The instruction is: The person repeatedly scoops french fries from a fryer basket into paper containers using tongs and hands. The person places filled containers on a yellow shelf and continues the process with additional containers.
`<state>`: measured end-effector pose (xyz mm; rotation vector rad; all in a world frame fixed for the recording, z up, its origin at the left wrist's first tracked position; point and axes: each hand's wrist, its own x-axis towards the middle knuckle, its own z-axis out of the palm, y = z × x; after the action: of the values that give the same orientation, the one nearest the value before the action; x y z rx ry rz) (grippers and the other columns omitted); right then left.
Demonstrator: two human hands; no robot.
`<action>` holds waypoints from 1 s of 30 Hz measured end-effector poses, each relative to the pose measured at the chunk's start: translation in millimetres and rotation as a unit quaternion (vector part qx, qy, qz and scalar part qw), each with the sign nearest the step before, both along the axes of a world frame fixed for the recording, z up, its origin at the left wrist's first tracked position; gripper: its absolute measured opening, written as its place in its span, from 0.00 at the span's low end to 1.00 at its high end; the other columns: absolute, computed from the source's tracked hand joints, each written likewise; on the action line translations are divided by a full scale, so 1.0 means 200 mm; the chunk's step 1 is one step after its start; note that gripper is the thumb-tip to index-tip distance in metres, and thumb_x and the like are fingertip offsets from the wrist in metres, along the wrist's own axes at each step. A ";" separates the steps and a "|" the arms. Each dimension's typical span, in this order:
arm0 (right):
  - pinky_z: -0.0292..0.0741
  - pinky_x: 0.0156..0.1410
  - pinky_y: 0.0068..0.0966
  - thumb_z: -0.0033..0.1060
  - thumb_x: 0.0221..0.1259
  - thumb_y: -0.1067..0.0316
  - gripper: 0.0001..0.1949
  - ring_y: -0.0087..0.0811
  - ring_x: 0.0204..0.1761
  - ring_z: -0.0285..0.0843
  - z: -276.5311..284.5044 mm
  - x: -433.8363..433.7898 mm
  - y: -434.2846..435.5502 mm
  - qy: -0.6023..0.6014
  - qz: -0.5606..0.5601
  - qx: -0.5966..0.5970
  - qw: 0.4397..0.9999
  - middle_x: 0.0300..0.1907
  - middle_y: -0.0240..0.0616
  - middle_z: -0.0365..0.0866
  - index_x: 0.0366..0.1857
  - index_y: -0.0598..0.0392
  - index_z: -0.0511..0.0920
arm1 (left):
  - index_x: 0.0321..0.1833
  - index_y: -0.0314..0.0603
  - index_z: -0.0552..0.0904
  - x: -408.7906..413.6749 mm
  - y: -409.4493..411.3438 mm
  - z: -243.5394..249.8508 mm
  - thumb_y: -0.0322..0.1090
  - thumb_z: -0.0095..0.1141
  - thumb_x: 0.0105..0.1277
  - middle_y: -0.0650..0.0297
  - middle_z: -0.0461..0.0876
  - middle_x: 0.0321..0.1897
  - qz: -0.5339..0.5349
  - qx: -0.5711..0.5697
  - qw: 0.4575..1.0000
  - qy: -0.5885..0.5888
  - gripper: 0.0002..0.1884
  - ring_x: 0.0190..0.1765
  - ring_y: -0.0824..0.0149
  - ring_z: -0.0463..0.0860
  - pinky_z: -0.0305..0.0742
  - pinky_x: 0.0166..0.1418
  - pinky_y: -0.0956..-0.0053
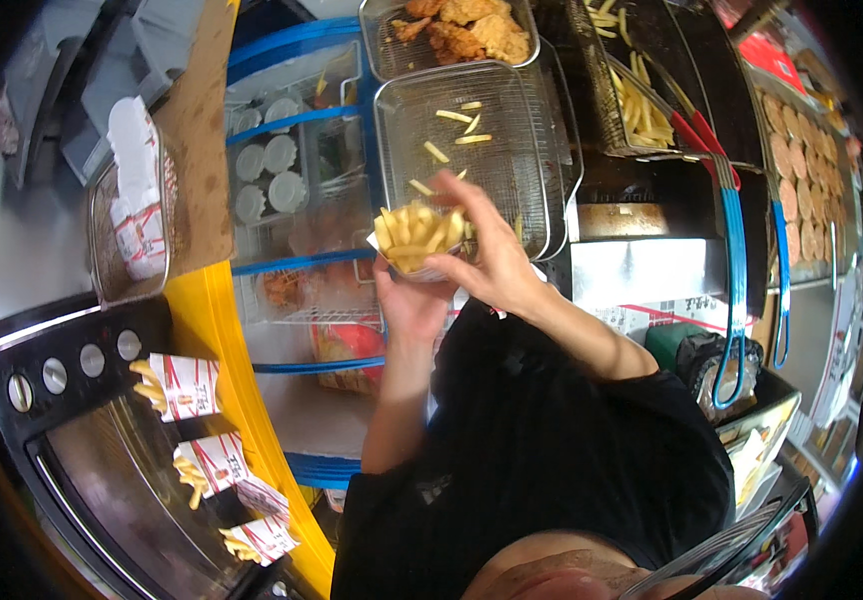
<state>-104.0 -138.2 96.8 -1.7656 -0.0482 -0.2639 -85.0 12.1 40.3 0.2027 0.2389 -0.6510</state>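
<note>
A paper carton heaped with French fries is held over the near edge of a wire-mesh basket. My left hand supports the carton from below. Curved around its right side is my right hand, with the thumb at the near rim and the fingers at the far side of the fries. Several loose fries lie scattered on the mesh beyond my hands. The carton's lower part is mostly hidden by my fingers.
Fried chicken pieces fill another basket. Fryer baskets with blue handles and fries stand right, near round patties. Filled fry cartons lie on a black oven. Folded cartons sit in a left basket.
</note>
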 end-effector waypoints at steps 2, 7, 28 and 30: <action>0.68 0.71 0.38 0.70 0.58 0.64 0.40 0.50 0.67 0.71 -0.05 -0.02 0.01 -0.020 -0.004 -0.053 0.998 0.66 0.54 0.70 0.74 0.54 0.57 | 0.70 0.51 0.72 -0.03 0.00 0.01 0.55 0.44 0.71 0.60 0.72 0.69 0.039 -0.057 0.997 0.042 0.29 0.71 0.56 0.69 0.62 0.74 0.50; 0.70 0.69 0.38 0.63 0.64 0.66 0.29 0.48 0.65 0.73 -0.02 -0.04 0.05 -0.042 0.037 -0.068 0.996 0.63 0.51 0.74 0.69 0.57 0.68 | 0.70 0.52 0.71 -0.07 0.09 -0.01 0.58 0.42 0.72 0.61 0.73 0.68 0.037 -0.017 0.999 0.019 0.29 0.69 0.57 0.73 0.71 0.69 0.51; 0.74 0.56 0.32 0.72 0.49 0.76 0.14 0.39 0.48 0.78 0.16 0.15 0.30 -0.142 0.025 -0.144 0.979 0.43 0.40 0.82 0.42 0.56 0.83 | 0.73 0.49 0.65 -0.08 0.27 0.11 0.61 0.38 0.73 0.60 0.69 0.70 0.136 0.136 0.981 -0.034 0.33 0.72 0.59 0.69 0.69 0.70 0.52; 0.74 0.55 0.31 0.74 0.50 0.76 0.12 0.37 0.48 0.78 0.17 0.16 0.27 -0.124 0.031 -0.118 0.985 0.43 0.39 0.82 0.39 0.55 0.84 | 0.73 0.52 0.66 -0.07 0.27 0.09 0.61 0.37 0.74 0.63 0.68 0.71 0.127 0.117 0.984 -0.048 0.31 0.72 0.59 0.68 0.65 0.72 0.50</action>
<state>-71.7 -85.2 131.2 -1.9531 -0.3251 -0.4453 -99.3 66.1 58.5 0.4210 0.2444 -0.3572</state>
